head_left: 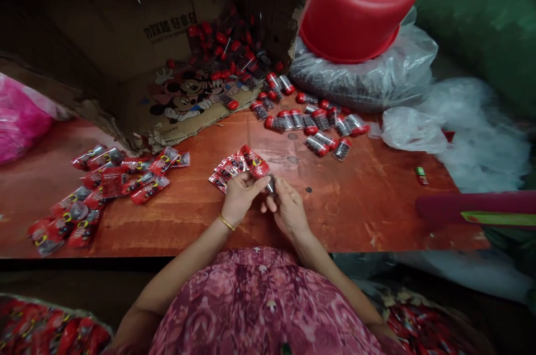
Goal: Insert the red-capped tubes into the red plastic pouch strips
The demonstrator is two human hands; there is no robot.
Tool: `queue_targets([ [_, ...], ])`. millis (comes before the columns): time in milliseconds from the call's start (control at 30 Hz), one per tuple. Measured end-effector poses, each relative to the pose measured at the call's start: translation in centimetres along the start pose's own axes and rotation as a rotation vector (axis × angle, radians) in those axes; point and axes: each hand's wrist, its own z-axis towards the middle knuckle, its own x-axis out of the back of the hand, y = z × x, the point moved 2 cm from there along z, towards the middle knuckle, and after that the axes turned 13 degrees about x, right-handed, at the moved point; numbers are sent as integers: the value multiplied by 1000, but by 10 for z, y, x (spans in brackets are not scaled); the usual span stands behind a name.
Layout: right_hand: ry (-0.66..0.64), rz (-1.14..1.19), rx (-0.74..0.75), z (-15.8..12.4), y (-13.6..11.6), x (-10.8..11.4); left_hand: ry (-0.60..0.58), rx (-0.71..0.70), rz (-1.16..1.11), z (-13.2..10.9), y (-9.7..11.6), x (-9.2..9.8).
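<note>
In front of my body both hands meet over a small clear jar (270, 185) with dark contents. My left hand (238, 198) is closed, its thumb against the jar's left side. From the right, my right hand (290, 207) pinches the same jar with its fingers. A red printed plastic sleeve (254, 161) juts out just beyond my left fingers; whether it is attached to the jar I cannot tell. Under and beside it, several flat red sleeves (226, 169) lie fanned out on the table.
Several red-capped jars (320, 120) lie loose beyond my hands, with more heaped in an open cardboard box (125, 73). Sleeved red jars (104, 176) lie at the left. A red tub (360, 6) sits on a filled plastic bag (347, 84). The wooden table (368, 198) ends near my body.
</note>
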Motion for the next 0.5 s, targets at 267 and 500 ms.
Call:
queue_targets([
  [267, 32, 23, 15, 0, 0, 1, 34, -29, -14, 4, -6, 4],
  [500, 34, -2, 26, 0, 1, -2, -54, -3, -28, -3, -14, 0],
])
